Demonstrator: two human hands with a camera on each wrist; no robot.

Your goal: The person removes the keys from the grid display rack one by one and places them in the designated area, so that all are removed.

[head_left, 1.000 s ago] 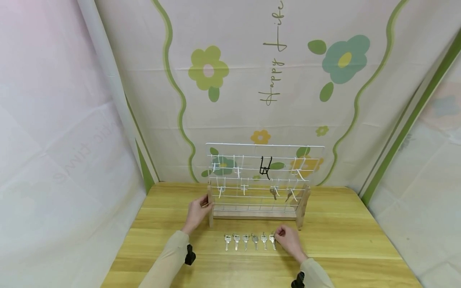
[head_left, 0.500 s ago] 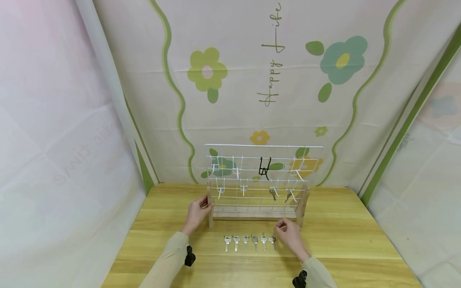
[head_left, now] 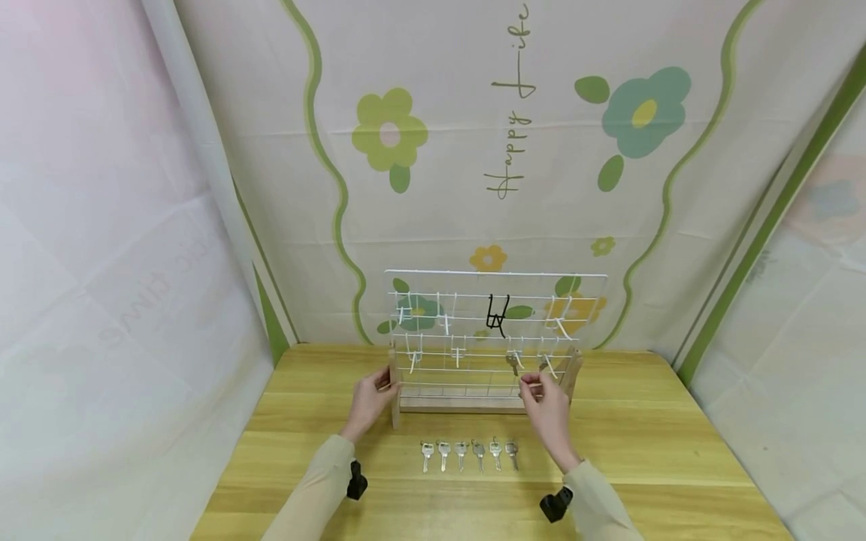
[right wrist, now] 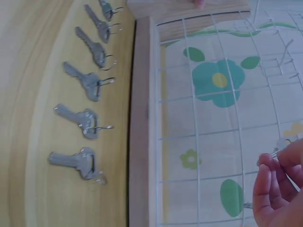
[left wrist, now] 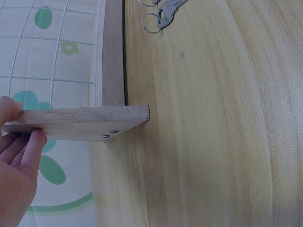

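A white wire-grid rack (head_left: 497, 274) with hooks stands between two wooden end boards. The left hand (head_left: 368, 398) grips its left end board (left wrist: 75, 118), thumb on one face and fingers on the other. Over the lower right of the grid, the right hand (head_left: 548, 406) has thumb and fingertips drawn together. Silvery metal of a key (right wrist: 274, 153) shows at these fingertips in the right wrist view; most of it is hidden. Nearby, a key (head_left: 512, 364) hangs on a lower hook, and another just right of it is partly covered by the hand.
Several silver keys with rings, such as this key (head_left: 478, 455), lie in a row on the wooden table (head_left: 433, 507) before the rack. A black hook (head_left: 497, 317) and several white hooks sit on the grid. A flowered cloth (head_left: 433, 210) hangs behind.
From beside the rightmost key of the row, the right hand has risen and moved away to the lower right hooks. The left hand keeps its grip on the end board.
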